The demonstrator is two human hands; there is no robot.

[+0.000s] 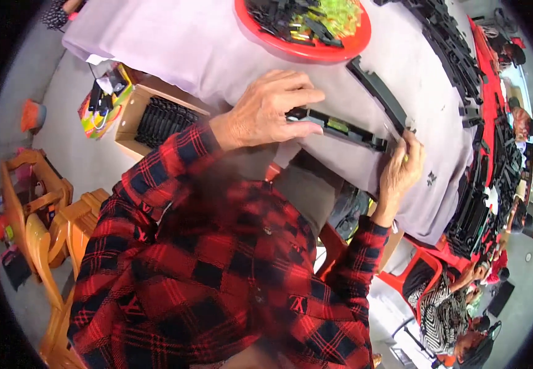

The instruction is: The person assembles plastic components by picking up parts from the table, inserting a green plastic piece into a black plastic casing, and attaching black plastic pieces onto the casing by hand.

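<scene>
From my remote station, head view: the black bar lies at the cloth-covered table's near edge, its long axis running left to right and slanting toward the wearer. A yellow-green insert shows mid-length. Left hand is nearer: thumb and forefinger stand spread about the bar's left end; I cannot tell how firmly it is held. Right hand is just beside the far end, fingers curled, something yellow between them; contact with the bar unclear. Second bar slants down toward those fingertips. My judgement: alignment turns on that right end.
</scene>
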